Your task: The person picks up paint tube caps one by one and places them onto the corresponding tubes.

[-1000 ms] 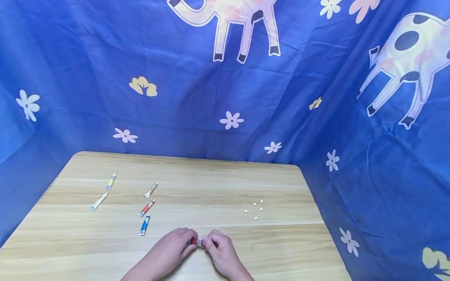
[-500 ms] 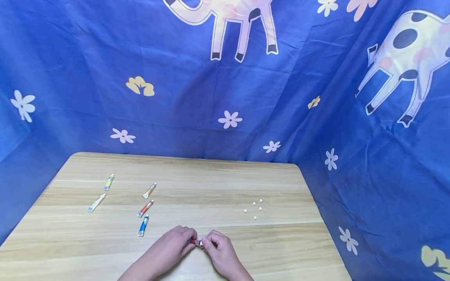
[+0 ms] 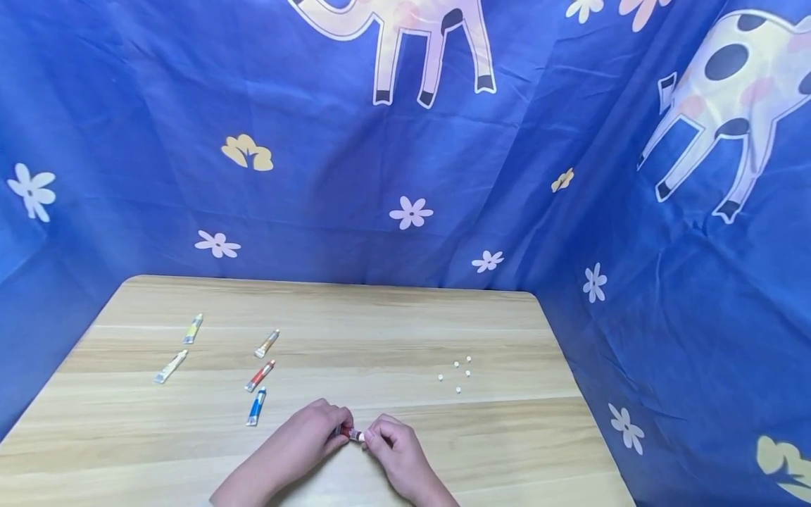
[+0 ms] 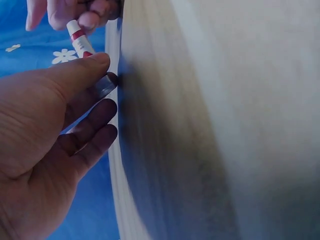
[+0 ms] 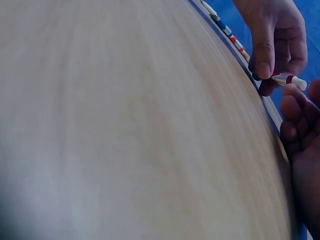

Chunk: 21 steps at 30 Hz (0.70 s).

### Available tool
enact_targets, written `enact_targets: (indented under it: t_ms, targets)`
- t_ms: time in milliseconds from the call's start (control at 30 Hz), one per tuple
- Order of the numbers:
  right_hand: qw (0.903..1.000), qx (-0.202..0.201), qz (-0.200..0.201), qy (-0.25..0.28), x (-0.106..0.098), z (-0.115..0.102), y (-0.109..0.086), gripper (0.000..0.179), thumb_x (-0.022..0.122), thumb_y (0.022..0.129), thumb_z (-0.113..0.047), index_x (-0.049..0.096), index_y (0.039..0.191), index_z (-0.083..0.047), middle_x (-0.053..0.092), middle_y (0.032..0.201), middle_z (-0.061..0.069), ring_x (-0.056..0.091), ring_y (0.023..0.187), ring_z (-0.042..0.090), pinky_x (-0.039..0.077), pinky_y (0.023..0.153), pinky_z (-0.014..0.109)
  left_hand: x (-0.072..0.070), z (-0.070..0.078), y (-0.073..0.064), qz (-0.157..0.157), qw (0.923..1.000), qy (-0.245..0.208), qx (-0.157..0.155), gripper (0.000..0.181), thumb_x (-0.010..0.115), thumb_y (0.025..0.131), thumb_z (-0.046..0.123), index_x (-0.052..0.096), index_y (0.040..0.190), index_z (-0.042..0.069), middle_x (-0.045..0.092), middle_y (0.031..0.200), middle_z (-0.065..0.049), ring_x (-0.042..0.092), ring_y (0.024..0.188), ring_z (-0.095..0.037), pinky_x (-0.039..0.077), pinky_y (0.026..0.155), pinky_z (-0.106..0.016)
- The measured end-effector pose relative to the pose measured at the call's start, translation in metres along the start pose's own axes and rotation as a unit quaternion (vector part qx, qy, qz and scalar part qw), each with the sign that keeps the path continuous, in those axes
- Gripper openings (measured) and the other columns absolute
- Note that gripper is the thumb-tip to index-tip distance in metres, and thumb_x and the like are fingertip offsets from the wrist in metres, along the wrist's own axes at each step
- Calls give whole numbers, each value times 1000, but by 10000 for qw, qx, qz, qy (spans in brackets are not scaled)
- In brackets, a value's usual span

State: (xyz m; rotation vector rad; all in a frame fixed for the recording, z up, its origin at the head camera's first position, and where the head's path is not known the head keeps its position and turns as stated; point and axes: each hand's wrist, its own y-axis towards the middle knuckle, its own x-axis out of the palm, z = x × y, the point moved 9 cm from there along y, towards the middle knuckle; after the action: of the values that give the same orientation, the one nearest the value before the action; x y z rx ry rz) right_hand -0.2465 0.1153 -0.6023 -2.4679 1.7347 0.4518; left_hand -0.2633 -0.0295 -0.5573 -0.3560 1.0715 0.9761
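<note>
My left hand (image 3: 313,433) pinches a small paint tube (image 4: 82,44) with red bands between thumb and fingers, close over the table. The tube's white cap (image 5: 299,83) points towards my right hand (image 3: 400,454). There the curled thumb and fingertips are right at the cap, pinching its end in the head view, though much of the cap shows. The tube's tail end (image 4: 106,86) sticks out behind the left thumb. Farther left lie a blue tube (image 3: 256,407), a red tube (image 3: 260,376) and a brownish tube (image 3: 267,343).
A yellow tube (image 3: 193,329) and a whitish tube (image 3: 171,367) lie at the left of the wooden table (image 3: 380,331). Several small white caps (image 3: 458,389) are scattered right of centre. Blue cloth (image 3: 317,176) printed with animals and flowers hangs around the table.
The left hand has shifted slightly up and left with the tube. More of the white cap shows at the right fingertips than before. The right hand stays nearly in place; the head view shifts slightly.
</note>
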Motion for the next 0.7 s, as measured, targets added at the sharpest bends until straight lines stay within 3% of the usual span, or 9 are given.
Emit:
enact_targets:
  t_ms: [367,700]
  targets:
    - [9963,-326,72,792,-7,-7,0,24,55,109,-4,66,91,7,60,88,34,55,84,-5,52,81,18,-4,-2,3,-27,9999,64,117,12,85,92,20,75,95,25,71,89,18,60,86,2,59,78,-30]
    - [9961,-82,19,883,-6,-4,-3,13,62,106,-7,63,110,5,64,99,38,61,89,-1,54,87,19,-9,-5,6,57,9989,362,285,13,87,90,21,75,96,24,76,96,13,65,89,-3,61,82,-32]
